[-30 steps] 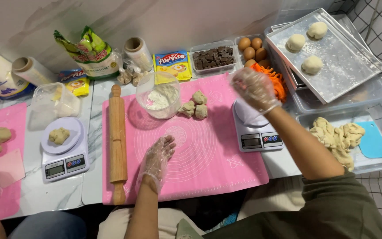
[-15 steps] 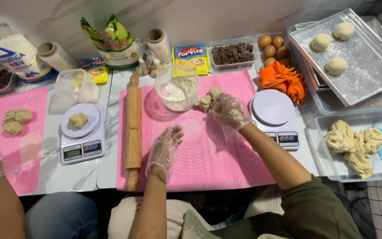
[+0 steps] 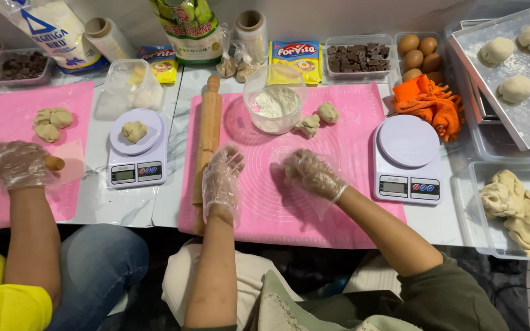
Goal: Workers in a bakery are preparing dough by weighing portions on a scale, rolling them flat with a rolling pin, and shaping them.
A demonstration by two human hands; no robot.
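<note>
My right hand (image 3: pixel 313 175), in a clear plastic glove, is cupped over a small piece of dough and presses it on the pink silicone mat (image 3: pixel 338 214). My left hand (image 3: pixel 222 178), also gloved, lies open on the mat with spread fingers, right beside the wooden rolling pin (image 3: pixel 209 119). Two more dough pieces (image 3: pixel 318 118) lie farther back next to a clear bowl of flour (image 3: pixel 274 105).
A white scale (image 3: pixel 407 160) stands right of the mat, with an orange cloth (image 3: pixel 430 101), eggs (image 3: pixel 421 52) and a tub of chocolate (image 3: pixel 356 58) behind. A tray with dough balls (image 3: pixel 526 119) and a tub of dough (image 3: pixel 519 205) sit at right. A co-worker's gloved hand (image 3: pixel 19 164) grips another rolling pin at left, near a second scale (image 3: pixel 136 150).
My right hand came from above the right scale to the dough pile, took one piece and brought it to the middle of the mat. My left hand stayed by the rolling pin.
</note>
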